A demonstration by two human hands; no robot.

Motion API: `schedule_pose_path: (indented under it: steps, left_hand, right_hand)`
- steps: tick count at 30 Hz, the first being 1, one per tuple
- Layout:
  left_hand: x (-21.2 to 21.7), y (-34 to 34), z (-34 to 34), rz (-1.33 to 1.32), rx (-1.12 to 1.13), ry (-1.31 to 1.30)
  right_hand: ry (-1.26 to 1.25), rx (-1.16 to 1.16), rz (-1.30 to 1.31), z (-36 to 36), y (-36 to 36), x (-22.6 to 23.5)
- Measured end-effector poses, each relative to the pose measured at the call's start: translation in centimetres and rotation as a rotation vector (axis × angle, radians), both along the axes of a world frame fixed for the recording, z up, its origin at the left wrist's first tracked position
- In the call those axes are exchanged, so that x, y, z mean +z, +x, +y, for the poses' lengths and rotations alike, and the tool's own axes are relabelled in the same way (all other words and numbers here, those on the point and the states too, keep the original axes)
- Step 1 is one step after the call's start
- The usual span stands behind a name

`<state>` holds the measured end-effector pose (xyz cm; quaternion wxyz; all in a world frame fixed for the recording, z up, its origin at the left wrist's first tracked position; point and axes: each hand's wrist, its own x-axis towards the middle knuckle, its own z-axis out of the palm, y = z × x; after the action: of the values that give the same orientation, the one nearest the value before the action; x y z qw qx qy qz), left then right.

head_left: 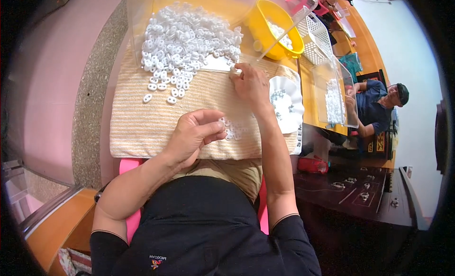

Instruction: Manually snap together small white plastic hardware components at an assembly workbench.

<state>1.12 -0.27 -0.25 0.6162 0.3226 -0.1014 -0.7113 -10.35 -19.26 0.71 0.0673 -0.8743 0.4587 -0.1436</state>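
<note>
My left hand (194, 133) is closed in a pinch at the near part of the striped towel, thumb and forefinger on a small white plastic piece (222, 120). Just past its fingertips, several similar white pieces (232, 133) lie on the cloth. My right hand (253, 85) is farther off, its fingers bent together near the front edge of the clear bin; what they hold, if anything, is too small to name. A large heap of white oval two-hole plastic pieces (189, 34) spills from the bin onto the towel. Right of my right forearm sits a frilled white dish (296, 98) with tiny greyish bits.
Beneath everything lies a beige striped towel (132, 119). A yellow basin (260, 27) with white pieces stands at the far right, beside a white perforated basket (315, 41). Beyond it, a co-worker (374, 103) sits at another clear bin (348, 110) of white pieces.
</note>
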Motion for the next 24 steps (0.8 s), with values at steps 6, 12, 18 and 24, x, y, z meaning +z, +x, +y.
schedule_pose_path:
  steps: [6, 12, 18, 24]
  left_hand:
    - [0.0, 0.0, -0.1, 0.008, -0.003, 0.002]
    - [0.4, 0.1, -0.1, 0.0, -0.001, 0.005]
    - [0.3, -0.3, 0.0, -0.027, -0.01, 0.017]
    - [-0.2, -0.4, -0.1, -0.046, -0.027, 0.016]
  right_hand:
    - [0.085, -0.045, -0.132, 0.7, -1.4, 1.0]
    - [0.145, 0.101, -0.037, 3.4, -6.5, 3.3]
    - [0.142, 0.085, 0.043, 6.1, -9.0, 2.6]
    - [0.113, 0.072, 0.177, 6.3, -9.1, 2.3]
